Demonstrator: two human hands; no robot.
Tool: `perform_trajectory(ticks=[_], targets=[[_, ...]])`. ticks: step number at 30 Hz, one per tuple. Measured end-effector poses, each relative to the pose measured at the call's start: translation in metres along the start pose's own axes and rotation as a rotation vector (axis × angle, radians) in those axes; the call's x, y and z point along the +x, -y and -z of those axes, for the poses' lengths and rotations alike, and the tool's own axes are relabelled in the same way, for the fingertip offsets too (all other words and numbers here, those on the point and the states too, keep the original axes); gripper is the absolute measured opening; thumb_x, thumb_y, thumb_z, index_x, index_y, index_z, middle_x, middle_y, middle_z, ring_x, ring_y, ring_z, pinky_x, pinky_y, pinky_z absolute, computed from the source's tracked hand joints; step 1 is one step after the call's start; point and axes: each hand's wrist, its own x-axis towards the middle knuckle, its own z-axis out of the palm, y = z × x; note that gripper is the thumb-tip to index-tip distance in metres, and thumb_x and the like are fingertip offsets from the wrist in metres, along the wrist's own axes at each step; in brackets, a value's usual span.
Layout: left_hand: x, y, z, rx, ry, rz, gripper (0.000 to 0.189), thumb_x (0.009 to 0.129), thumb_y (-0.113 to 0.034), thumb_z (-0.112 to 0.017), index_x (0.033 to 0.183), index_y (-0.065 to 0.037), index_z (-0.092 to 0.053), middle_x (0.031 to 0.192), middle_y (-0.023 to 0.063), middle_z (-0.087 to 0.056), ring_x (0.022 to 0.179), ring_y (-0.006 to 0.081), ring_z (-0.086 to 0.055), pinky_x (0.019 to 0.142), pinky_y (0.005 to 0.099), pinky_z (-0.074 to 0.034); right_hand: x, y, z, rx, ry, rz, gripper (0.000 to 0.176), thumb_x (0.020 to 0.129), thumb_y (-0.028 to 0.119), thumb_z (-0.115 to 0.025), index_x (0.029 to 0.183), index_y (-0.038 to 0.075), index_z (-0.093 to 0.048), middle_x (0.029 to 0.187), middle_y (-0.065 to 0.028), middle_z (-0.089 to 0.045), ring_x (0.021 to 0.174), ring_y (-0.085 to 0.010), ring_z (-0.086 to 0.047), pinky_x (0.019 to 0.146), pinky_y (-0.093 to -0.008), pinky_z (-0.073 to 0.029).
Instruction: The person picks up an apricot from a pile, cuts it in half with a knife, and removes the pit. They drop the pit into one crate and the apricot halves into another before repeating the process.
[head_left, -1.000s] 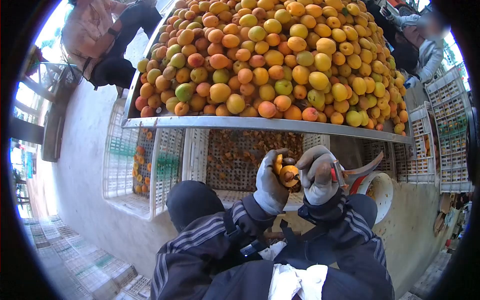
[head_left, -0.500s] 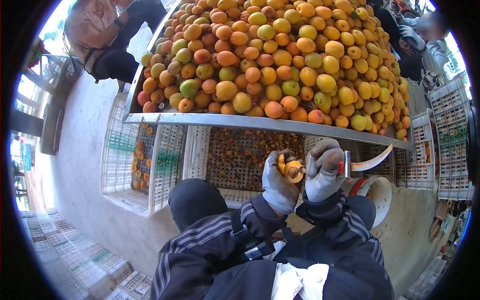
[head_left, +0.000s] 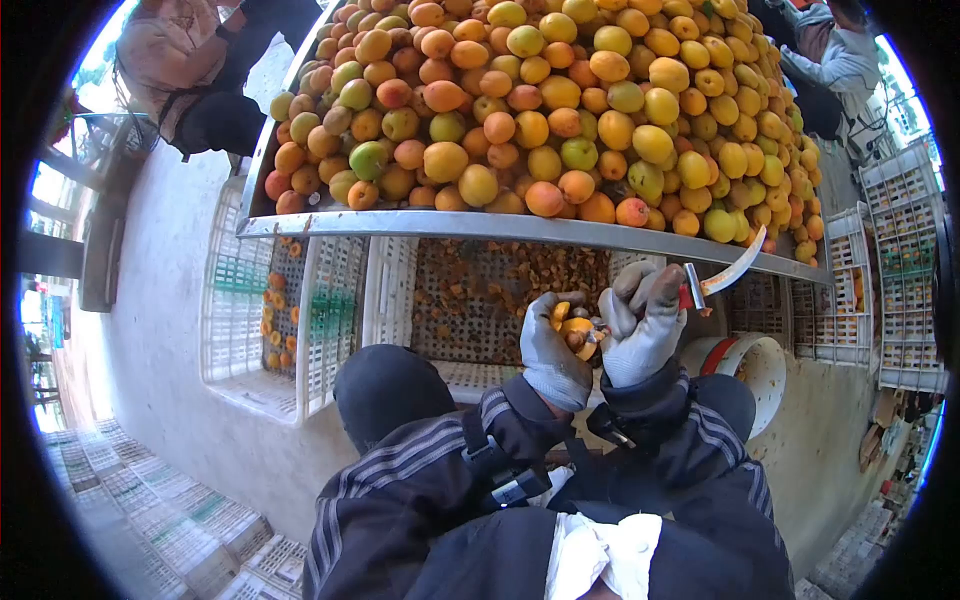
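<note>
My left hand (head_left: 552, 362), in a grey-white glove, is closed around a cut apricot (head_left: 574, 324) whose orange flesh and brown pit show. Beside it my right hand (head_left: 645, 335), gloved too, has its fingers wrapped round a curved knife (head_left: 738, 270) with a red handle. The blade points up and to the right, away from the fruit, and its tip overlaps the metal rim in this view. Both hands are just above a white crate (head_left: 390, 300) holding brownish apricot scraps. A great heap of whole apricots (head_left: 560, 110) lies beyond them, on a metal-rimmed table (head_left: 480, 226).
On the left stands another white crate (head_left: 310, 330) with apricot halves in it. A white bucket (head_left: 765, 385) is by my right knee. More crates (head_left: 905, 270) are stacked at the right. One person (head_left: 185, 70) is at the upper left, another (head_left: 835, 65) at the upper right.
The knife has swung so its blade points more steeply upward. The apricot has turned in my left hand, and its pit now shows between the flesh. Both hands stay close together.
</note>
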Motion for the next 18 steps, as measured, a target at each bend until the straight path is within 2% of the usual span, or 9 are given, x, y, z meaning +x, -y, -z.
perform_trajectory(ticks=[1,3,4,6,7,11,13,14,18], targets=[[0.001,0.0,0.0,0.01,-0.015,0.008,0.03,0.085,-0.03,-0.043,0.082,-0.003,-0.057,0.068,0.0068,-0.053,0.06,0.0175,-0.052,0.059,0.0275,-0.047,-0.002,-0.003,0.001,-0.001,-0.005,-0.001,0.043,0.088,0.043,-0.049,0.065,0.007,-0.042,0.068,-0.0054,-0.049,0.044,-0.0108,-0.038,0.043,-0.0238,-0.03],[0.003,0.001,-0.003,0.026,-0.024,0.014,0.028,0.085,-0.03,-0.046,0.082,-0.004,-0.056,0.068,0.0057,-0.052,0.059,0.0156,-0.051,0.057,0.0261,-0.046,-0.007,-0.012,-0.001,-0.17,0.154,0.294,0.044,0.088,0.041,-0.05,0.062,0.008,-0.038,0.071,-0.0085,-0.051,0.04,-0.0082,-0.035,0.039,-0.0225,-0.028],[0.003,0.002,-0.003,-0.028,0.001,0.029,0.028,0.085,-0.029,-0.045,0.082,-0.003,-0.056,0.068,0.0054,-0.052,0.058,0.0151,-0.051,0.057,0.0256,-0.046,-0.009,-0.013,0.003,-0.304,0.297,0.436,0.039,0.088,0.035,-0.05,0.064,0.006,-0.041,0.072,-0.0127,-0.052,0.043,-0.0086,-0.039,0.04,-0.022,-0.031],[0.002,0.003,-0.004,-0.079,0.027,0.049,0.028,0.085,-0.029,-0.045,0.081,-0.003,-0.056,0.067,0.0052,-0.051,0.058,0.0147,-0.05,0.057,0.0252,-0.045,-0.007,-0.012,0.004,-0.476,0.391,0.6,0.037,0.088,0.033,-0.051,0.065,0.005,-0.043,0.073,-0.014,-0.053,0.045,-0.0083,-0.04,0.04,-0.0224,-0.032],[0.001,0.003,-0.005,-0.062,0.014,0.037,0.028,0.085,-0.029,-0.044,0.081,-0.003,-0.056,0.067,0.0051,-0.052,0.058,0.0149,-0.05,0.057,0.0251,-0.045,-0.012,-0.013,0.003,-0.389,0.318,0.451,0.038,0.088,0.035,-0.05,0.065,0.006,-0.042,0.072,-0.0124,-0.053,0.045,-0.0082,-0.039,0.04,-0.0227,-0.031],[-0.001,0.0,-0.004,-0.024,-0.022,-0.014,0.027,0.084,-0.026,-0.044,0.079,-0.002,-0.056,0.067,0.0054,-0.052,0.058,0.0157,-0.051,0.057,0.0247,-0.045,-0.007,-0.016,0.0,-0.144,0.126,0.257,0.041,0.089,0.039,-0.049,0.065,0.008,-0.039,0.071,-0.0087,-0.052,0.041,-0.0074,-0.034,0.039,-0.0229,-0.028],[0.007,-0.001,0.007,0.052,0.053,0.005,0.029,0.083,-0.025,-0.042,0.082,-0.001,-0.058,0.072,0.0102,-0.058,0.069,0.0225,-0.057,0.071,0.0321,-0.048,-0.004,-0.007,-0.002,-0.028,0.061,0.088,0.042,0.089,0.043,-0.046,0.064,0.009,-0.037,0.069,-0.0062,-0.05,0.039,-0.0069,-0.029,0.039,-0.0224,-0.025],[0.008,-0.001,0.009,0.05,0.049,0.007,0.029,0.083,-0.025,-0.042,0.082,-0.001,-0.058,0.072,0.0102,-0.058,0.069,0.0225,-0.057,0.071,0.0321,-0.048,-0.003,-0.008,-0.001,-0.047,0.043,0.087,0.043,0.089,0.044,-0.045,0.064,0.01,-0.037,0.069,-0.0057,-0.05,0.037,-0.0065,-0.027,0.039,-0.0222,-0.023],[0.006,-0.001,0.007,0.046,0.076,0.019,0.029,0.082,-0.024,-0.043,0.078,0.0,-0.058,0.071,0.0107,-0.058,0.068,0.0221,-0.057,0.066,0.0308,-0.048,-0.005,-0.004,0.002,0.027,-0.007,-0.036,0.046,0.088,0.047,-0.045,0.063,0.008,-0.042,0.066,-0.0049,-0.048,0.043,-0.0085,-0.036,0.041,-0.0233,-0.028]])
